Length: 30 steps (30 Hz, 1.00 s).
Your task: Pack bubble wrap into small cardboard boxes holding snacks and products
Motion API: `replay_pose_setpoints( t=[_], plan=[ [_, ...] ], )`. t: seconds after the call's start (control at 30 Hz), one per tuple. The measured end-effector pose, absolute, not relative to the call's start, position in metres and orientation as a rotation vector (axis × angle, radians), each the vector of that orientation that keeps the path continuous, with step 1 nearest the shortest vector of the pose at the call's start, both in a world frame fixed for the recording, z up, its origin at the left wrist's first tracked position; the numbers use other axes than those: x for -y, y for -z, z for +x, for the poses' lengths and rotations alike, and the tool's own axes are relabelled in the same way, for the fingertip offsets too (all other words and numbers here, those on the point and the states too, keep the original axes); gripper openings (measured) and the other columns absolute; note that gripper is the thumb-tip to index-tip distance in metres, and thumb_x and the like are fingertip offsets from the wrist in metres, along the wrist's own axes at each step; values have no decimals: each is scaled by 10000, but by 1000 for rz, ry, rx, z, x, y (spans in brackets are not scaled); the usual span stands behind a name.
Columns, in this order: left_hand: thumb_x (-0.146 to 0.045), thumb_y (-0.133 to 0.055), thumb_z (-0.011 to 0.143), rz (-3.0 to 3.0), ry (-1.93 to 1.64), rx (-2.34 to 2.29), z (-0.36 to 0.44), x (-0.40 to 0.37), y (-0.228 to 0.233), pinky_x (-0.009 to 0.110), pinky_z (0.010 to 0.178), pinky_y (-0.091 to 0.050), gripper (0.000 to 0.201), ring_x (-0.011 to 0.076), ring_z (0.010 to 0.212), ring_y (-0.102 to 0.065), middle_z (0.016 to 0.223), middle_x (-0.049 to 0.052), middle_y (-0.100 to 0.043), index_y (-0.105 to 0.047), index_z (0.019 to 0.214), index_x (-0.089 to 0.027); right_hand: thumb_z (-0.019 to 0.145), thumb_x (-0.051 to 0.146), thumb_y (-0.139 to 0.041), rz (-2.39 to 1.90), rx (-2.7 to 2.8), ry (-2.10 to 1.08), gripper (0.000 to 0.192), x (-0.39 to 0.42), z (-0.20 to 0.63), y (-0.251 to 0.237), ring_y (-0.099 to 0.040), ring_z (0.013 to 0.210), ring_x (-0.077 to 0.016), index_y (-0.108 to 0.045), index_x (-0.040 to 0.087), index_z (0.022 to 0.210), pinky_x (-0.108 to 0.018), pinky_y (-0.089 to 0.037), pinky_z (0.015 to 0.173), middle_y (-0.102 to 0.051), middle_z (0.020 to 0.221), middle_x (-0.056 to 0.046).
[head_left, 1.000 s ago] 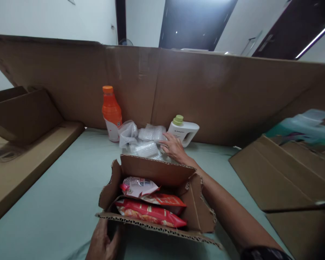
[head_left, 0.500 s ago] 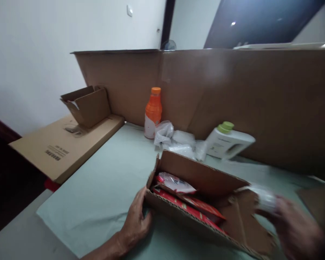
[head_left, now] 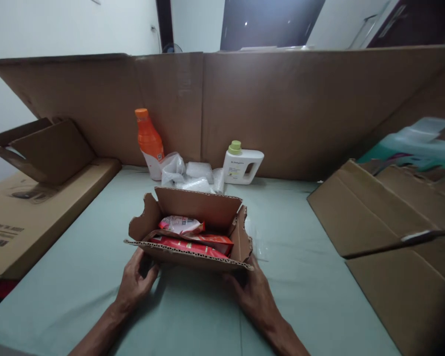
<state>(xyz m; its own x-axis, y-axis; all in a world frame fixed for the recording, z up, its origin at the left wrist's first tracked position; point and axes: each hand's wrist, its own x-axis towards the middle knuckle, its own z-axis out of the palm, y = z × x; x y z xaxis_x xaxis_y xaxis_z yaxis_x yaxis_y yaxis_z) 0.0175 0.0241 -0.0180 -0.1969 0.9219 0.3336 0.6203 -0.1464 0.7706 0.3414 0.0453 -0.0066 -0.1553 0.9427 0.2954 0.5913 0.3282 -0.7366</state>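
A small open cardboard box point(head_left: 193, 202) with torn flap edges stands on the pale green table cover point(head_left: 77, 277). Red snack packets point(head_left: 193, 243) and a white-pink packet point(head_left: 180, 224) lie inside it. My left hand point(head_left: 135, 282) grips the box's near left corner. My right hand point(head_left: 254, 294) holds the near right corner under the flap. Behind the box lie clear bubble-wrap bags point(head_left: 193, 177), with an orange bottle point(head_left: 149, 143) to their left and a white jug with a green cap point(head_left: 241, 164) to their right.
A tall cardboard wall point(head_left: 282, 109) stands along the back of the table. A long flat carton point(head_left: 25, 212) with a small open box point(head_left: 40, 148) on it lies at the left. Flattened cardboard sheets point(head_left: 393, 232) cover the right side.
My right hand has come back from the bubble-wrap pile to the box's near right corner. Half a second ago it carried something pale and blurred. My left hand stays on the box.
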Motion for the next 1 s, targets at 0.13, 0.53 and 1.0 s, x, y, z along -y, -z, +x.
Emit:
replay_pose_setpoints(
  t=[0.13,0.53,1.0],
  plan=[
    [-366,-607,818,1750,-1249,-1835,19,-20,20,370,850,-578,348,261,932,-697,1010,101,-731,-642,1097,-161,854,438,-677,-1411,1890,-528,424,-42,342,12,-703,946,-311,-634,233,1222,-456,-605,796,-729,1058,-115],
    [-305,-571,813,1727,-1357,-1743,22,-25,15,391,914,-560,408,266,1034,-682,1106,130,-704,-610,1183,-139,907,416,-562,-1480,1816,-579,242,-38,314,-1,-695,836,-272,-642,231,1042,-418,-576,738,-741,952,-65],
    [-353,-588,844,1668,-1472,-1784,14,-14,28,366,827,-609,247,273,904,-724,885,81,-744,-702,966,-171,931,368,-524,-1498,1808,-339,253,-28,310,23,-678,791,-262,-699,196,874,-357,-545,674,-735,864,-115]
  ],
)
